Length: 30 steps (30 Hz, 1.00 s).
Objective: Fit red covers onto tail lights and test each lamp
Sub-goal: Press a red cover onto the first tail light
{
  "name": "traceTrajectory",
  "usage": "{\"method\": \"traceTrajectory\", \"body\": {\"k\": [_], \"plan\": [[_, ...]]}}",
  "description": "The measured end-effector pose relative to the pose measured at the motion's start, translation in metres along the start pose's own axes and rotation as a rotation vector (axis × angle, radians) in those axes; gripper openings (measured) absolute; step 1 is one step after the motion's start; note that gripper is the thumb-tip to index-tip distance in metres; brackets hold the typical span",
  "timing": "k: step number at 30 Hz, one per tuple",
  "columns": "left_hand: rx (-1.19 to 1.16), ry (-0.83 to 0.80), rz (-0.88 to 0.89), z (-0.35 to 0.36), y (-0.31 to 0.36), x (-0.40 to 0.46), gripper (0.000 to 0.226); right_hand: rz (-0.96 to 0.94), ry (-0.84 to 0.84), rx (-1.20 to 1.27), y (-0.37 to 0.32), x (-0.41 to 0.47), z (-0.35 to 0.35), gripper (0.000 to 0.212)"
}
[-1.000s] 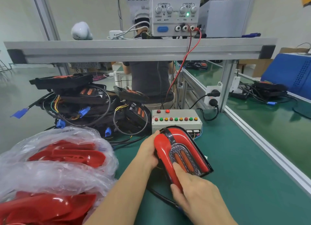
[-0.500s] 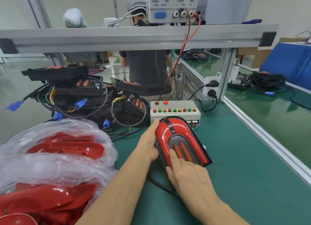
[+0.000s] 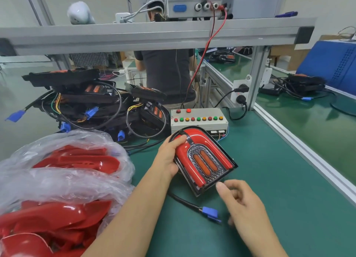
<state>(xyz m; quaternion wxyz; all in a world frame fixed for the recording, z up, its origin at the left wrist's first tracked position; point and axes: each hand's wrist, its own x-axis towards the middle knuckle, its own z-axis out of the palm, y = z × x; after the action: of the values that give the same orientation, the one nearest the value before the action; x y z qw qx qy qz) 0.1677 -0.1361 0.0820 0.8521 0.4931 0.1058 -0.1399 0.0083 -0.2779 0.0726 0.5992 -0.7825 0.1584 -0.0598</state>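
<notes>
While left grip (image 3: 171,156) holds tail light (image 3: 204,158), right grip (image 3: 244,202) seems empty.

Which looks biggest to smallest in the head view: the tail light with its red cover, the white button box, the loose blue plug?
1. Red-covered tail light, though nearer the camera.
2. White button box.
3. Blue plug.

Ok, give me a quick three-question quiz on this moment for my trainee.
1. True or false: the right hand is pressing on the tail light.
2. Which hand holds the tail light? A) left hand B) right hand C) neither
3. Fill in: the blue plug on the lamp's cable lies loose on the green ____.

Key: 1 false; 2 A; 3 mat.
</notes>
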Motion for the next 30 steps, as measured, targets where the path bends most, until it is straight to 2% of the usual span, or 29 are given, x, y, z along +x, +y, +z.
{"method": "traceTrajectory", "body": {"k": [3, 5, 9, 14, 20, 25, 30], "plan": [[-0.011, -0.01, -0.005, 0.005, -0.001, -0.003, 0.04, 0.246, -0.187, 0.355, -0.003, -0.002, 0.002, 0.072], [-0.01, -0.028, 0.001, 0.01, -0.002, -0.005, 0.042, 0.249, -0.293, 0.508, -0.008, -0.001, 0.005, 0.083], [-0.009, -0.048, 0.014, 0.02, -0.004, -0.009, 0.047, 0.254, -0.28, 0.667, -0.012, 0.008, 0.013, 0.076], [0.038, -0.045, 0.008, 0.022, -0.005, -0.014, 0.05, 0.26, -0.245, 0.712, -0.007, 0.012, 0.015, 0.073], [0.049, -0.06, 0.029, 0.018, -0.007, -0.018, 0.046, 0.229, -0.228, 0.691, -0.003, 0.014, 0.016, 0.047], [0.084, -0.11, 0.003, 0.016, -0.004, -0.018, 0.052, 0.187, -0.204, 0.658, 0.0, 0.012, 0.017, 0.044], [0.073, -0.096, 0.0, 0.016, -0.003, -0.017, 0.034, 0.142, -0.194, 0.636, 0.001, 0.009, 0.016, 0.043]]}}
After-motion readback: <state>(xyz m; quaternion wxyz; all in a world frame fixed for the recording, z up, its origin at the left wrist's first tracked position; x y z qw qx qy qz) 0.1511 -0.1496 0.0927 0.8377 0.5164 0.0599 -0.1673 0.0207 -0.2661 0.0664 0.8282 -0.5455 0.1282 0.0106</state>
